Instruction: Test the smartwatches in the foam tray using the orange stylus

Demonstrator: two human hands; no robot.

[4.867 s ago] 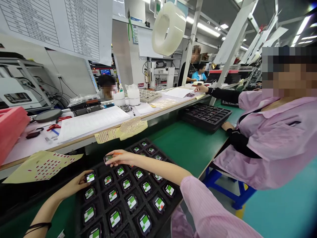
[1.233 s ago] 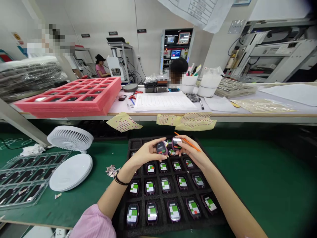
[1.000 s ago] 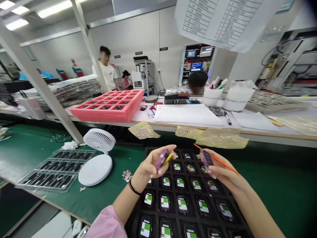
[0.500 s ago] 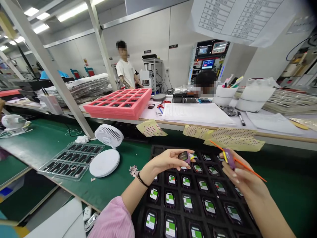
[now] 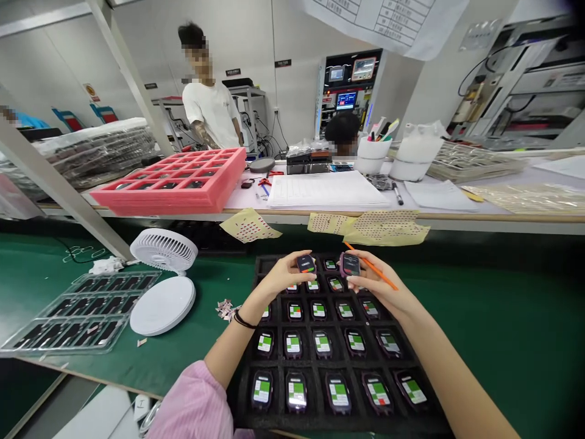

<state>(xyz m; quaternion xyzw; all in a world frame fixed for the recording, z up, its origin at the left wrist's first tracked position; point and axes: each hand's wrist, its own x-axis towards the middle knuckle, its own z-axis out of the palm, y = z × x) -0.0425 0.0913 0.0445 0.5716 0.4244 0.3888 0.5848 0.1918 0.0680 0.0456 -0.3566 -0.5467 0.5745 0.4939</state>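
My left hand (image 5: 287, 274) is closed on a smartwatch body (image 5: 306, 264) whose screen is lit with some red and green. Close beside it, my right hand (image 5: 377, 277) grips a second watch body (image 5: 350, 264), purple-edged with a dark screen. A thin orange stick (image 5: 381, 275) also sits in the right hand, slanting across behind the fingers. Both watches are held over the far end of a black foam tray (image 5: 278, 360). In its compartments lie several watches, most with green and white screens, such as one watch (image 5: 338, 391) near the front.
On the left stand a white fan (image 5: 162, 305) and a clear plastic tray (image 5: 55, 341) of dark parts. Small scraps (image 5: 225, 309) lie by my left wrist. A shelf ahead carries a pink foam tray (image 5: 169, 204), papers (image 5: 324, 190) and a pen cup (image 5: 372, 155). A co-worker (image 5: 212, 113) stands beyond.
My hands have come closer together, and both watches now show their screens toward me. The view has shifted right and nearer the shelf.
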